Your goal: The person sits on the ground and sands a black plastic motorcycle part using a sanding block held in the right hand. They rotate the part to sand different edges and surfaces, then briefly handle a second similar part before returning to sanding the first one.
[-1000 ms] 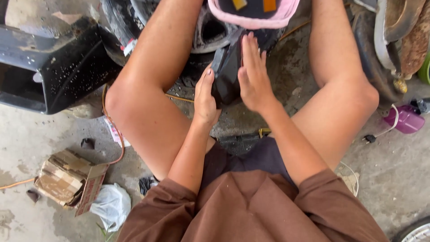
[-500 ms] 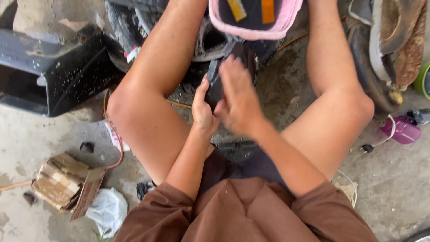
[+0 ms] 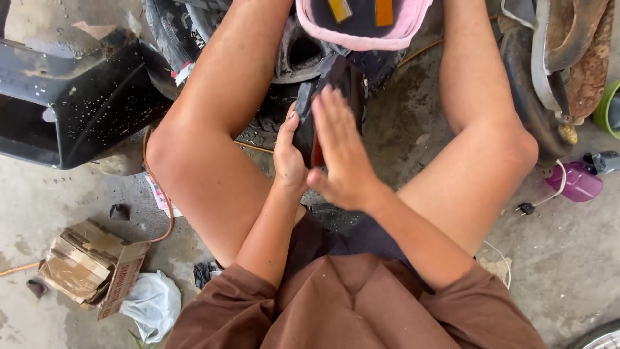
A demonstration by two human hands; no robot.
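Seated on rough concrete (image 3: pixel 51 207), I grip a glossy black plastic panel (image 3: pixel 336 84) at its left edge with my left hand (image 3: pixel 289 158), fingers curled shut around it. My right hand (image 3: pixel 341 152) lies flat and open against its face. My bare knees hem it in; a tyre (image 3: pixel 174 32) crowds behind, a torn cardboard box (image 3: pixel 90 265) well left.

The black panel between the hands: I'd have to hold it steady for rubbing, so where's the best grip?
Judging by its pose, grip the black panel by its near left edge, from the left, as the left hand does; the upright face then stays free for the flat right hand.
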